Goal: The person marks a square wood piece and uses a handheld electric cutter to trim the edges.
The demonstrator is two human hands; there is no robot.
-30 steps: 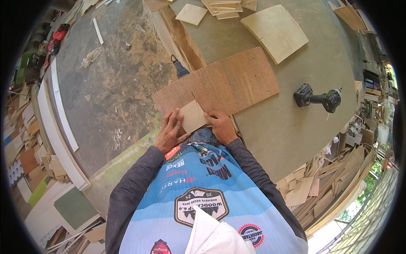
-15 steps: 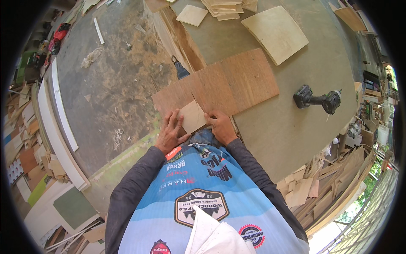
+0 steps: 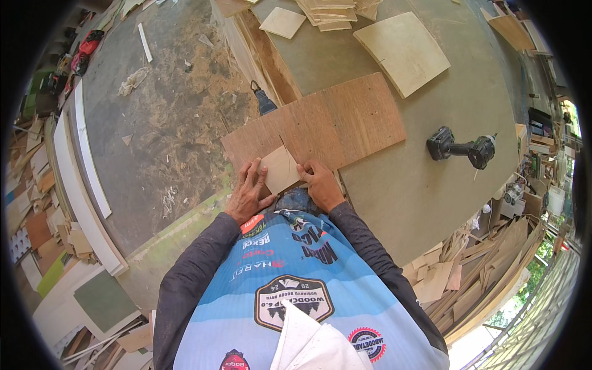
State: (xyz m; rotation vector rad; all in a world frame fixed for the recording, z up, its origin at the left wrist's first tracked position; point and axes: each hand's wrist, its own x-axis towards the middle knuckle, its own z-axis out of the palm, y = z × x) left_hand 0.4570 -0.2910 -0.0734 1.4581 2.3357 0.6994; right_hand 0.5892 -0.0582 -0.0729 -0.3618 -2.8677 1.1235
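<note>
A small pale plywood square with a curved line on it lies at the near edge of a long brown plywood board. My left hand grips its left side, the thumb at the near corner and the fingers along the edge. On the right edge, my right hand pinches the same piece with thumb and bent fingers. A thin dark sliver, perhaps a blade, stands at the square's far corner. Beyond the board's far edge juts a black tapered fitting with a loop; what it joins is hidden.
A cordless drill lies on the bench to the right. Farther off are a large pale plywood panel, a smaller square and stacked pieces. Sawdust covers the left worktop. Wood offcuts pile up at the right.
Both hands keep their hold on the small plywood square, which has hardly moved. The view has shifted very slightly.
</note>
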